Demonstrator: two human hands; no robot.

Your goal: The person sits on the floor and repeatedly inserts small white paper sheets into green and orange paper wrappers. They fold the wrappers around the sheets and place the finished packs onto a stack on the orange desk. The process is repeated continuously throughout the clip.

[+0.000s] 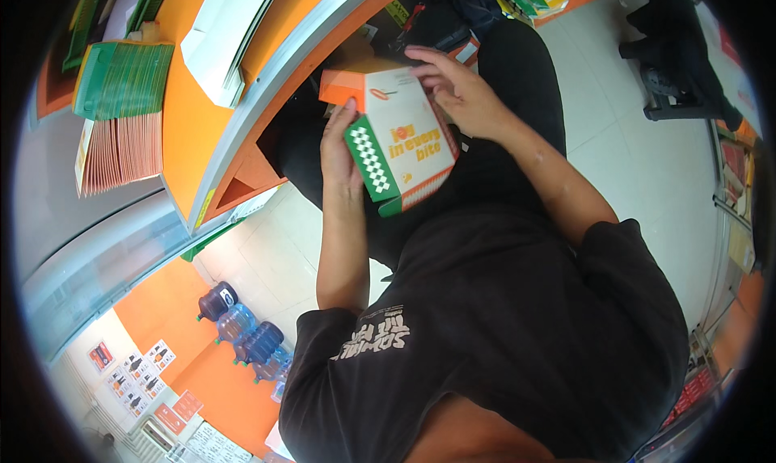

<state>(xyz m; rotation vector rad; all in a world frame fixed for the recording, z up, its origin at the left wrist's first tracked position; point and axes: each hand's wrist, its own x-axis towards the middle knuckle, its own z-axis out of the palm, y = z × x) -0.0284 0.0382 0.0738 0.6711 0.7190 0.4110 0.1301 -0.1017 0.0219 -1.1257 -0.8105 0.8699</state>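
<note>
Your left hand (pixel 339 143) grips the food carton (pixel 404 143) from its left; your right hand (pixel 467 99), fingers spread at the carton's upper right, should press gently.

Counter (pixel 182 83) blocks left; room beyond right knee (pixel 529 83).

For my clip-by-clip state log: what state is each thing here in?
Left hand: closed on the left side of the carton
Right hand: fingers extended at the carton's upper right; contact unclear
Carton: partly folded, tilted, orange flap jutting out at upper left
Green-and-pink card stack: layered close together
White stack: layered, on the orange counter
Water bottles: standing in a row
</note>
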